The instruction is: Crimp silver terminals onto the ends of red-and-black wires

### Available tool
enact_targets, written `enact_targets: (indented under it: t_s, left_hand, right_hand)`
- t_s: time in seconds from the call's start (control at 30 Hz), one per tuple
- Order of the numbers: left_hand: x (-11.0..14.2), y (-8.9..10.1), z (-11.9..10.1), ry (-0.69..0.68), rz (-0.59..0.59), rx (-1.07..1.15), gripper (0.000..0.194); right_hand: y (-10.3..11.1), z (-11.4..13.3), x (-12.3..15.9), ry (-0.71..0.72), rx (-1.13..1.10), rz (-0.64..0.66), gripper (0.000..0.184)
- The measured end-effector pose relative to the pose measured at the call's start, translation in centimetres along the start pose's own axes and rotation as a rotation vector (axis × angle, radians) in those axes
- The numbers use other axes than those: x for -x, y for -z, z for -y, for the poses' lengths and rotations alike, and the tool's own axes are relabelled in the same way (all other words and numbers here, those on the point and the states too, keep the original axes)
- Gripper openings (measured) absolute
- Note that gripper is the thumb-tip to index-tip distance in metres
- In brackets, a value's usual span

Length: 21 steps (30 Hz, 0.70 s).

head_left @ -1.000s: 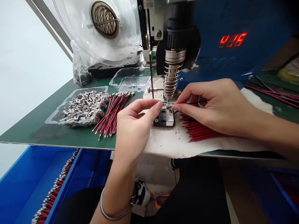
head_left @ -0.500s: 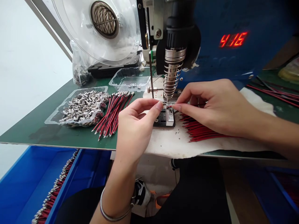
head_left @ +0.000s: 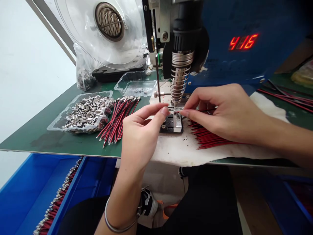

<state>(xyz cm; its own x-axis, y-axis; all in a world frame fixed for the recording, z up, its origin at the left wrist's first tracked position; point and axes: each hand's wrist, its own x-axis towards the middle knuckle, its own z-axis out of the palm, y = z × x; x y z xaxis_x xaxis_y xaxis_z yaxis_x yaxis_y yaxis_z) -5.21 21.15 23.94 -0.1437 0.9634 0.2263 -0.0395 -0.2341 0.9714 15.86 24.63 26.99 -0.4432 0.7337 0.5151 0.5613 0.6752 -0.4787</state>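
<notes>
Beneath the tip of a spring-wrapped soldering iron (head_left: 180,81), my two hands meet over a small metal jig (head_left: 177,122). Thumb and forefinger of my left hand (head_left: 143,130) are pinched at the jig's left side on a tiny silver metal part, mostly hidden by the fingertips. From the right, my right hand (head_left: 220,111) pinches a thin red and black wire (head_left: 177,112), its end at the jig just under the iron tip. Under my right hand a bundle of red and black wires (head_left: 207,137) lies on a white cloth (head_left: 176,151).
Left on the green table (head_left: 39,130) stand a clear tray (head_left: 56,124) of small metal parts and a pile of wired pieces (head_left: 117,120). Behind are another clear tray (head_left: 137,83) and a large clear reel (head_left: 78,19). A blue machine (head_left: 244,65) rises behind; a blue bin (head_left: 31,182) sits below.
My left hand has shifted very slightly left. Both hands otherwise keep the same pinch under the iron.
</notes>
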Motion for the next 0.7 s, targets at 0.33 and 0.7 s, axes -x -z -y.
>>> enact_targets:
  t_s: [0.33,0.7]
  left_hand:
    - [-0.02,0.06,-0.01,-0.020,0.029,-0.003,0.006]
    - [0.24,0.09,-0.09,0.002,0.023,-0.068,0.004]
  right_hand:
    - [0.15,0.31,-0.06,-0.031,-0.015,0.022,0.014]
    - [0.10,0.51,-0.05,-0.040,-0.035,0.015,0.017]
